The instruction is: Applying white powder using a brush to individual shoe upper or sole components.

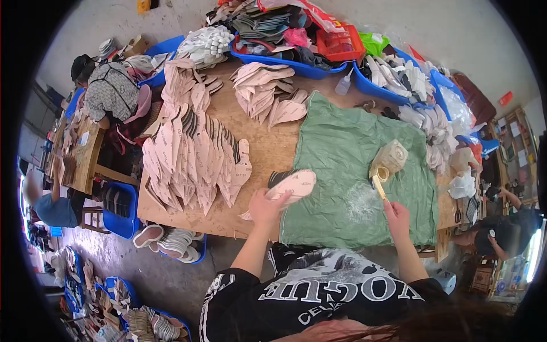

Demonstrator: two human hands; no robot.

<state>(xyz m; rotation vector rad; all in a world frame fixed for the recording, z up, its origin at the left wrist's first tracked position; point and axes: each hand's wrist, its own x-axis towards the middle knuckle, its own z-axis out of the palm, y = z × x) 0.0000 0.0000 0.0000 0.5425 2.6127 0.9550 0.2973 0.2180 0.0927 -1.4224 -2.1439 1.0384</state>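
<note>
The left hand (264, 207) is closed around the near-left end of a small stack of pink insoles (295, 185), a grip that seems meant to leave the upper face bare, angled over the left edge of a green sheet (336, 131). The right hand (397, 218) pinches a pale-handled brush (378, 187) by its near end, probably for reach, its far end at the mouth of a translucent container (394, 155). That container leans with its mouth toward the person, likely for easy access. The sheet, marked by a whitish patch (362, 203), presumably shields the counter (268, 142). Overlapping insole piles (191, 159) lie left, apparently handy for the left hand.
</note>
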